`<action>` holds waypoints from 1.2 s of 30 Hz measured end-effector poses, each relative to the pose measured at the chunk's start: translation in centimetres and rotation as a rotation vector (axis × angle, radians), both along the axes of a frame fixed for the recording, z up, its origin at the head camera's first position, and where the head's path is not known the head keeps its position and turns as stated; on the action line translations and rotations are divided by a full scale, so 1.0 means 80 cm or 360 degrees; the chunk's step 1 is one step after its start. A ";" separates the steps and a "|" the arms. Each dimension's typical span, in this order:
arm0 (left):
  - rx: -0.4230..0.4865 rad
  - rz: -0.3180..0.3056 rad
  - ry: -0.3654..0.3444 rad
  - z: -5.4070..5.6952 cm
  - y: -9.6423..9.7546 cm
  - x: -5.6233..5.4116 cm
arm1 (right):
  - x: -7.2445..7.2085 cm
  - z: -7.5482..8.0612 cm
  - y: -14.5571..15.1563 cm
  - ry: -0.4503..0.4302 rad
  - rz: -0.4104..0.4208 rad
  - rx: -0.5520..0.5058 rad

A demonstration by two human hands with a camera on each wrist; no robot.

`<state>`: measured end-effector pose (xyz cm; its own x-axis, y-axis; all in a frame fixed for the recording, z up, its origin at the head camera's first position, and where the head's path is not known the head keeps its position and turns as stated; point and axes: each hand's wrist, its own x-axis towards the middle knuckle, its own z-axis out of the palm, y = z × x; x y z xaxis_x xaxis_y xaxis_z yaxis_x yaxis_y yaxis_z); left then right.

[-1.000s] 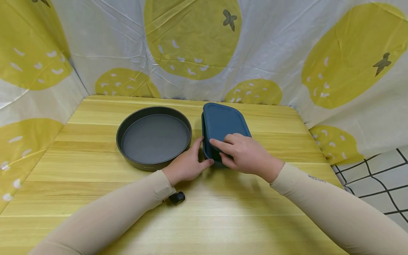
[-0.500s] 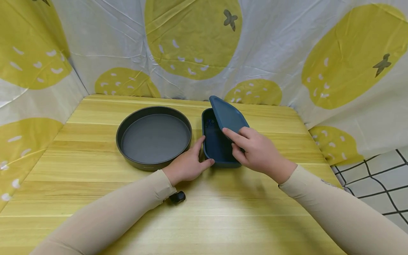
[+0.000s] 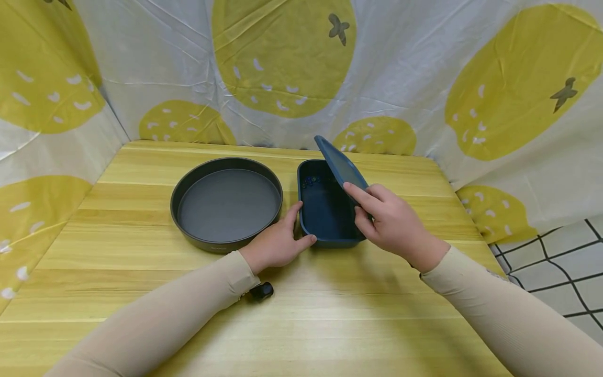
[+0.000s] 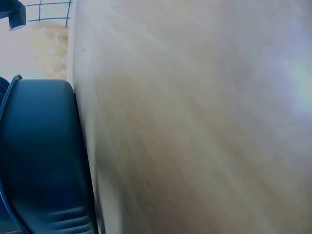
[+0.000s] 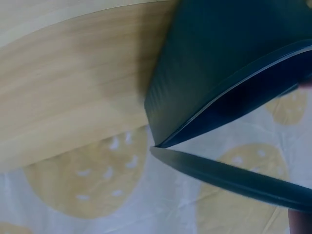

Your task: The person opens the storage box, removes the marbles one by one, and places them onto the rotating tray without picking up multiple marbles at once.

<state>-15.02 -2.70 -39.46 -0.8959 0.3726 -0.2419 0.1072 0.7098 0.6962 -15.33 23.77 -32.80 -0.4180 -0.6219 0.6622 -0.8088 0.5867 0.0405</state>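
Observation:
A dark blue rectangular container (image 3: 336,243) stands on the table in the head view, with several small blue and greenish pieces (image 3: 311,181) at its far end. My left hand (image 3: 278,241) rests against its left side, thumb and forefinger spread apart. With my right hand (image 3: 391,222) I pinch the matching blue lid (image 3: 346,167), tilted up steeply over the container's right side. In the right wrist view, one end of the lid (image 5: 229,180) meets a corner of the container (image 5: 219,63). The left wrist view has the container's outer wall (image 4: 44,146) but not my fingers.
A round dark grey pan (image 3: 231,204) sits just left of the container, close to my left hand. The light wooden table (image 3: 320,324) ends at a yellow-and-white patterned curtain (image 3: 282,57) behind and at the sides. A small black device (image 3: 261,291) hangs at my left wrist.
My right hand has moved right and lifted the lid's left edge, tilting the lid up and uncovering the container's inside and the small pieces. My left hand has stayed in place.

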 end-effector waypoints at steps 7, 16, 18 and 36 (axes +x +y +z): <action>-0.0014 -0.0004 0.0000 0.001 -0.001 0.000 | 0.001 -0.001 0.008 -0.0052 -0.0067 -0.0034; -0.0024 -0.0006 0.0003 0.001 0.001 -0.001 | 0.003 -0.005 0.021 -0.0083 -0.0168 -0.0139; -0.0023 -0.0003 0.0004 0.002 0.001 -0.001 | 0.003 -0.007 0.025 -0.0104 -0.0205 -0.0169; -0.0004 0.0022 -0.0028 0.001 0.004 -0.001 | 0.020 -0.021 0.066 -0.0601 -0.0585 -0.0315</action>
